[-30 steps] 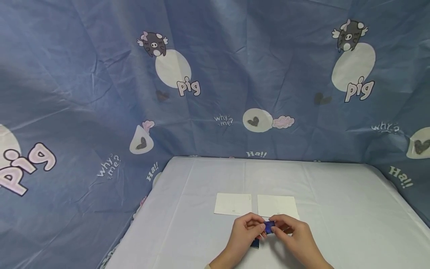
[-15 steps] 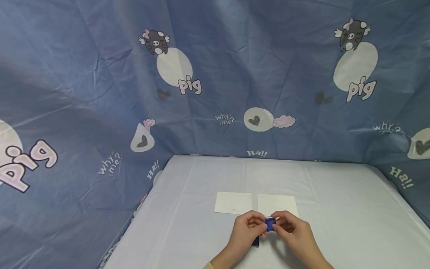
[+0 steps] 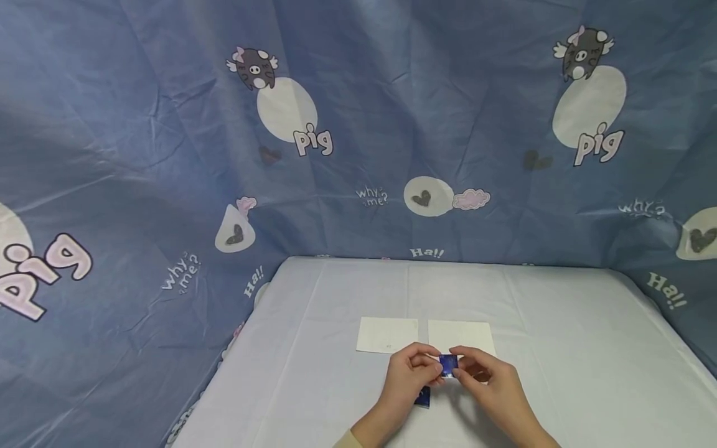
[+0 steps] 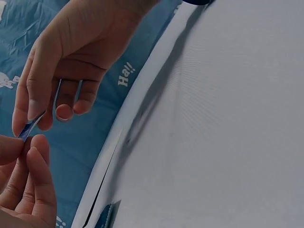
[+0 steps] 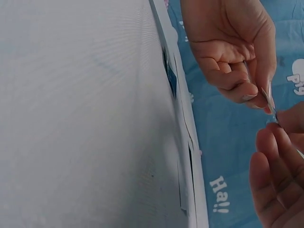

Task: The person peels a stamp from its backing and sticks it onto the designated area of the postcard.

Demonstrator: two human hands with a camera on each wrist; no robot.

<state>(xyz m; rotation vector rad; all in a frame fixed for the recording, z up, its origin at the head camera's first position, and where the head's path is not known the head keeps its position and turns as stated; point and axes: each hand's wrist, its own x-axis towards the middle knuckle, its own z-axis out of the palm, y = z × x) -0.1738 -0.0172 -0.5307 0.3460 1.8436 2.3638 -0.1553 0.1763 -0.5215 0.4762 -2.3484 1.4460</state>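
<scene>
Between both hands is a small, thin blue square with a shiny face (image 3: 449, 365), held up above the table. My left hand (image 3: 407, 376) pinches its left edge between thumb and fingers. The right edge is pinched by my right hand (image 3: 493, 379) in the same way. Seen nearly edge-on in the left wrist view, the blue square (image 4: 29, 128) is a slim sheet with a pale edge. A second dark blue piece with a light mark (image 3: 423, 397) lies on the table beside my left hand, which partly covers it.
Two white cards, a left one (image 3: 387, 335) and a right one (image 3: 460, 333), lie side by side just beyond the hands. The right hand overlaps the right card in the head view. A blue printed curtain (image 3: 358, 124) hangs behind the white-covered table (image 3: 313, 373).
Both hands have risen slightly in the head view with the blue square, whose face now shows more squarely. More of the dark blue piece on the table shows. The pinch is kept.
</scene>
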